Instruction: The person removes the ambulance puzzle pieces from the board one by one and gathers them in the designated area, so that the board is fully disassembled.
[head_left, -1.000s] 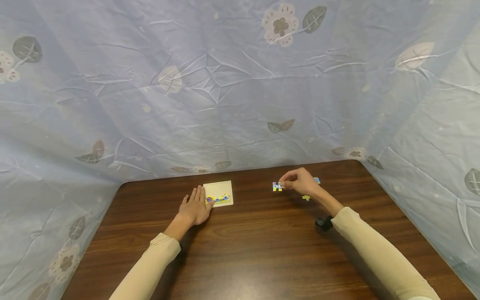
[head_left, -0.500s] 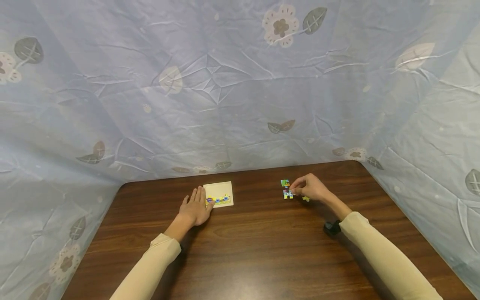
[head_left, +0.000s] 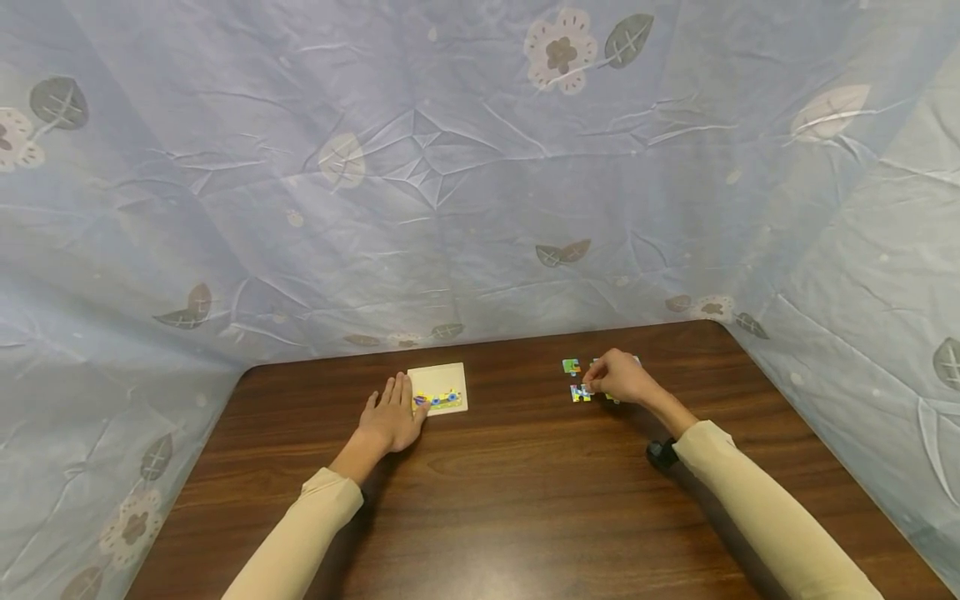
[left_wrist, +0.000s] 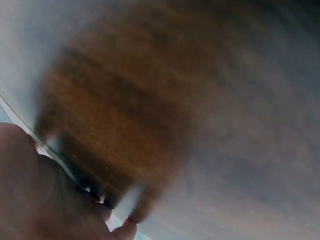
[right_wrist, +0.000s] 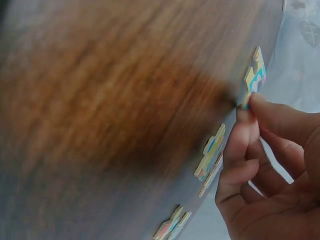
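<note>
My left hand [head_left: 390,419] lies flat with straight fingers at the left edge of a cream square puzzle board [head_left: 437,377], the thumb over its lower corner. A strip of yellow and blue picture pieces [head_left: 441,400] fills the board's near side. Between thumb and index finger, my right hand [head_left: 621,377] pinches a jigsaw piece [right_wrist: 257,75] in blue, yellow and pink, low over the table. The right wrist view shows the bent fingers behind that pinch. Just beyond the held piece lies a green and blue jigsaw piece [head_left: 572,366].
More jigsaw pieces lie beneath and around the right hand, partly hidden from above; a yellow piece [head_left: 612,398] peeks out below it. The right wrist view shows several loose pieces [right_wrist: 210,152] on the wood. The brown table [head_left: 480,492] ends at a floral cloth [head_left: 450,208].
My right hand has carried its jigsaw piece right and nearer to me, baring the green and blue piece. My left hand has stayed on the board.
</note>
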